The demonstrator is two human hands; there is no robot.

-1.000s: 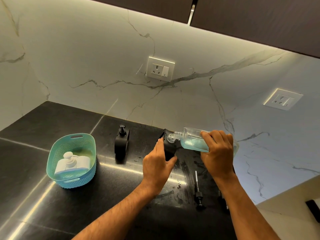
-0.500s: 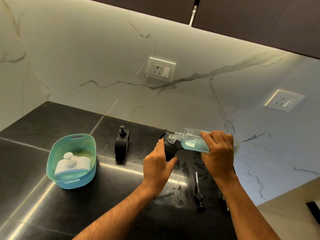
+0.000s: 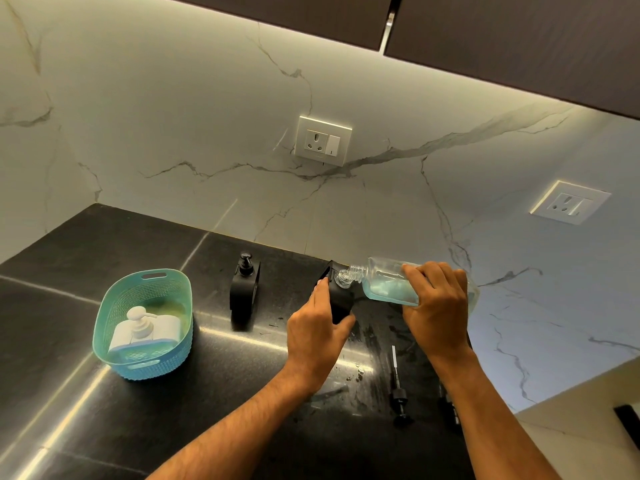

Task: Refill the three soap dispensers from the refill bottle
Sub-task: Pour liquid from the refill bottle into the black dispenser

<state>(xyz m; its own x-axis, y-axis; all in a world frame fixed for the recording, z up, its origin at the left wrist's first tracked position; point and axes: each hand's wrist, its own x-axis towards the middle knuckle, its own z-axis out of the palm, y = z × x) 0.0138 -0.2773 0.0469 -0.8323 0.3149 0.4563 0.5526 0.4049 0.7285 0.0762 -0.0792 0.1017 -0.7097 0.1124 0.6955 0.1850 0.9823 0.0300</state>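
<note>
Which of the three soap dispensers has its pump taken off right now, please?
The black dispenser held by the left hand, under the tilted refill bottle. The other black dispenser and the white dispenser keep their pumps.

1. No legible text, brand, number or sign on any surface.
2. Clear refill bottle [image 3: 388, 284]: no readable label.
3. Black dispensers [image 3: 245, 287], white dispenser [image 3: 140, 332] in the left basket: no print visible.
4. Wall sockets [image 3: 323, 141]: unmarked as far as can be resolved.
</note>
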